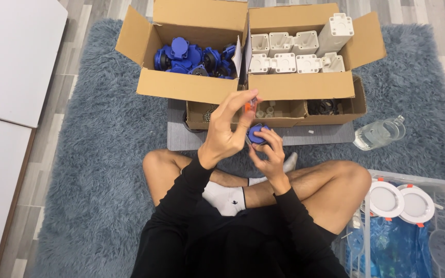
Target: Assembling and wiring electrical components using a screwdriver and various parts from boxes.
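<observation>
A small blue plastic fitting (pixel 257 134), judged light, rigid and smooth, is pinched at its rim by the right hand (pixel 270 154) above the crossed legs, while an orange-handled tool (pixel 250 105) is gripped by the left hand (pixel 226 128).

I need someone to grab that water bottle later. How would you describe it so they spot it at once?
Start at the white-parts box on the blue rug. Just right of the lower box lies the bottle, on its side. It is the only clear, see-through thing there.
</observation>
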